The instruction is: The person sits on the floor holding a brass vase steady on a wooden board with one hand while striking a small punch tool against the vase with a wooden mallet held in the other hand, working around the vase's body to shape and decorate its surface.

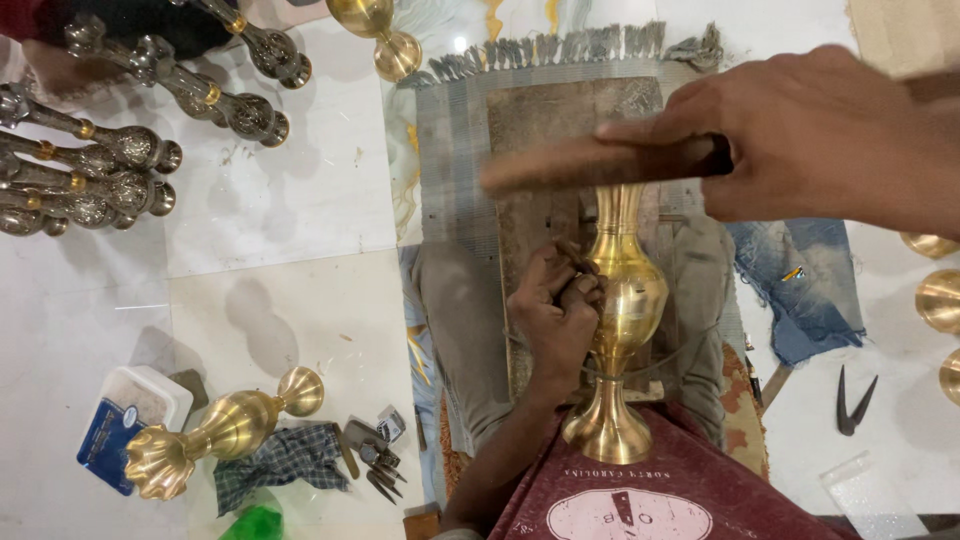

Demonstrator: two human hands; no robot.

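A shiny brass vase [622, 310] lies lengthwise on a worn wooden board [545, 130] across my lap, its flared foot toward me. My left hand [558, 305] presses against the vase's belly, fingers pinched on a small dark tool held to the metal. My right hand [815, 135] is raised above the vase's neck, shut on a brown wooden stick [600, 162] that is blurred by motion.
Another brass vase [225, 430] lies on a checked cloth at the lower left, next to several small chisels [375, 455] and a white-and-blue box [130, 420]. Engraved silver-toned vases [110, 150] are stacked at the upper left. Black shears [852, 400] and brass pieces [940, 300] lie on the right.
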